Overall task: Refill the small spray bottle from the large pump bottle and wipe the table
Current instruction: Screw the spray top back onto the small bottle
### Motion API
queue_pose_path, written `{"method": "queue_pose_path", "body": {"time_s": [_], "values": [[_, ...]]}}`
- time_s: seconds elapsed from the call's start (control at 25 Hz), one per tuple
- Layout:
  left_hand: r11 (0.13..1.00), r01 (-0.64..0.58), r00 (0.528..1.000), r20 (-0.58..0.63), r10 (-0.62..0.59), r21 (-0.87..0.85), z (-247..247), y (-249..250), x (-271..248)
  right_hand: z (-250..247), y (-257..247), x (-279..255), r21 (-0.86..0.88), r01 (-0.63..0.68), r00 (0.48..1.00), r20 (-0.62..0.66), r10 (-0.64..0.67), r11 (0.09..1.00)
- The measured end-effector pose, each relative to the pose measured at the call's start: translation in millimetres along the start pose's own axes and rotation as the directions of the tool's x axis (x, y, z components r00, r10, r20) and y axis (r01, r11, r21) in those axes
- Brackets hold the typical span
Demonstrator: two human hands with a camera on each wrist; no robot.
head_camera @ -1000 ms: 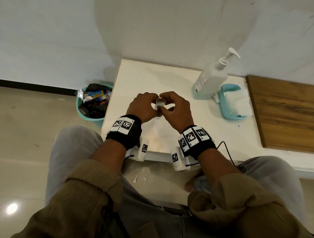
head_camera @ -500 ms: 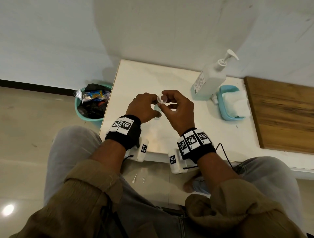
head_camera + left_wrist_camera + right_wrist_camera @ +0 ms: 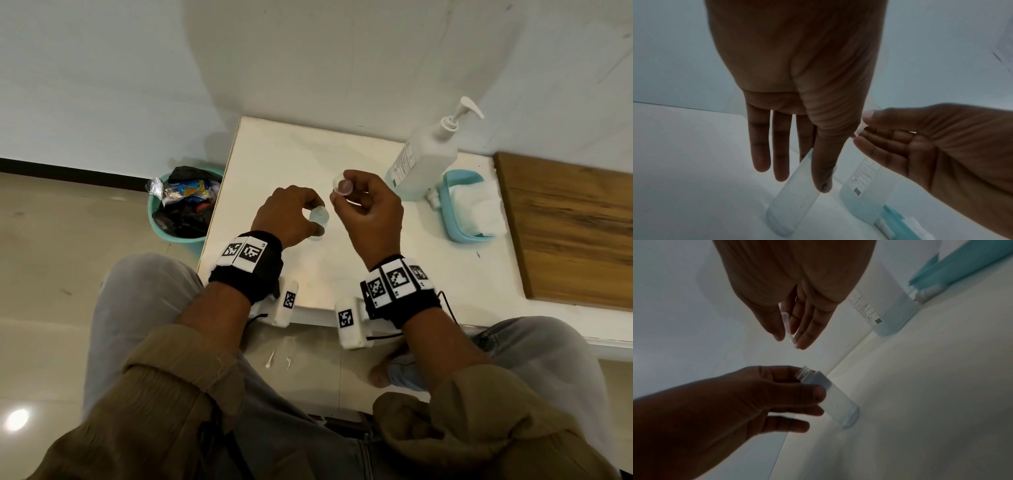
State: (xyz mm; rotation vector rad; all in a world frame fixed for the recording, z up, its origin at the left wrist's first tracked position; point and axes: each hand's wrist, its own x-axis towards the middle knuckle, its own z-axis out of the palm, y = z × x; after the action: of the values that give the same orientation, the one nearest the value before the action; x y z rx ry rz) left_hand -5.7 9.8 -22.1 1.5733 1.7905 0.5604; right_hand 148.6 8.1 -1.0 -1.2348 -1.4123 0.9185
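The small clear spray bottle (image 3: 321, 216) stands on the white table (image 3: 301, 154), its threaded neck (image 3: 804, 372) uncovered. My left hand (image 3: 313, 220) grips it near the top between thumb and fingers. My right hand (image 3: 339, 188) pinches a small clear cap (image 3: 343, 184) just above and right of the bottle, clear of the neck. The large pump bottle (image 3: 424, 154) stands upright behind my right hand, holding pale blue liquid. In the left wrist view the small bottle (image 3: 795, 201) leans under my thumb, with the cap (image 3: 860, 128) held beside it.
A light-blue tray (image 3: 448, 219) with a white cloth (image 3: 479, 209) lies right of the pump bottle, a small white part (image 3: 433, 200) beside it. A wooden board (image 3: 568, 226) covers the table's right end. A teal bin (image 3: 178, 212) of rubbish stands on the floor at left.
My right hand has lifted the clear cap off the small bottle and moved up and to the right. The hands, together a second ago, are now apart.
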Motion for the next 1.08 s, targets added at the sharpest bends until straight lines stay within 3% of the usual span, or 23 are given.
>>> {"method": "queue_pose_path", "body": {"time_s": [0.24,0.48,0.56,0.68,0.84,1.08], "values": [[1.000,0.011,1.000,0.005,-0.011,-0.001,-1.8,0.8,-0.9,-19.0,13.0,40.3,-0.206,-0.057,0.998,-0.012,0.056,0.977],[1.000,0.024,1.000,0.010,-0.024,0.008,-3.9,3.3,-1.0,-21.0,41.2,89.1,-0.512,-0.037,0.993,0.074,0.087,0.858],[1.000,0.026,1.000,0.012,-0.026,0.007,-4.6,2.8,-1.1,-16.8,52.3,103.0,-0.627,0.020,0.987,0.136,0.083,0.779],[1.000,0.027,1.000,0.010,-0.027,-0.010,-4.3,1.9,-1.8,-9.4,61.6,115.2,-0.805,0.137,0.950,0.272,0.153,0.578],[0.999,0.036,0.999,0.011,-0.036,-0.018,-3.9,2.7,-1.9,-3.4,64.2,122.6,-0.887,0.254,0.892,0.369,0.261,0.386],[0.999,0.040,0.999,0.018,-0.040,-0.018,-3.5,2.7,-1.0,-3.8,73.2,117.3,-0.883,0.258,0.904,0.364,0.225,0.393]]}}
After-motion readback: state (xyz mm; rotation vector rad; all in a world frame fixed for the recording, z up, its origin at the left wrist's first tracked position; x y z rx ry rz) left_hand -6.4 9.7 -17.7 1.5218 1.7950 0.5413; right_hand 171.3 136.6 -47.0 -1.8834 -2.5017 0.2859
